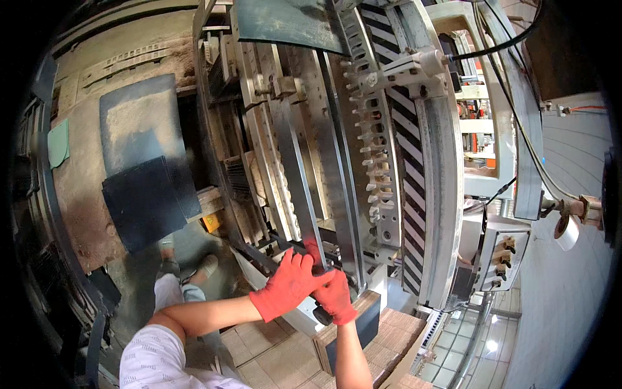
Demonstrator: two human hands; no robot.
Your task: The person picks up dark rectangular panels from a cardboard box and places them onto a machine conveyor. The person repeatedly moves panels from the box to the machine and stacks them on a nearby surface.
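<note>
Both my hands wear red gloves and meet at the near end of a long dark metal strip [299, 175] lying along the machine bed. The fingers of my left hand [288, 285] are curled in beside the strip's end; what they grip is hidden. Against it, my right hand [335, 298] is closed round a tool with a black rounded handle [322, 316], whose butt sticks out below the glove. The tool's working end is covered by my hands. A second long metal bar [346, 207] runs alongside on the right. Red shows on the strip just beyond my gloves.
Right of the bars stand a row of metal fingers [376, 162] and a black-and-white striped beam [408, 142]. A dark sheet [291, 23] overhangs the far end. Dark mats [146, 201] lie on a dusty platform at left. Stacked brown cardboard [395, 337] stands near; a switch box [502, 253] sits right.
</note>
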